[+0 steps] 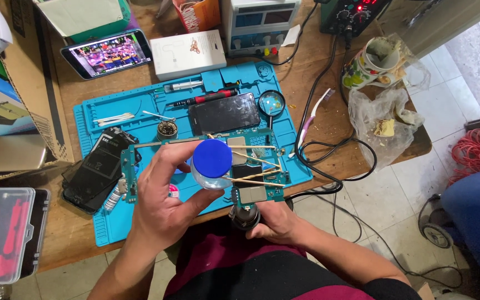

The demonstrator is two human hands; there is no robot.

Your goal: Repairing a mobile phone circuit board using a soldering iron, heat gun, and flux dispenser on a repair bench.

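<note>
Jar (211, 164): small, clear, blue-lidded, above the blue mat's (112, 222) near edge.
Left hand (162, 205): fingers curled round the jar.
Right hand (273, 219): closed on a dark tool (244, 215).
Risk: jar could slip onto the circuit board (251, 166) beside it.

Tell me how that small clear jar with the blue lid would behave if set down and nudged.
The small clear jar with the blue round lid, held in the left hand, looks light. Its round body would probably roll if laid sideways, and its smooth wall may be slippery. Upright, it seems squat enough to resist tipping.
</note>
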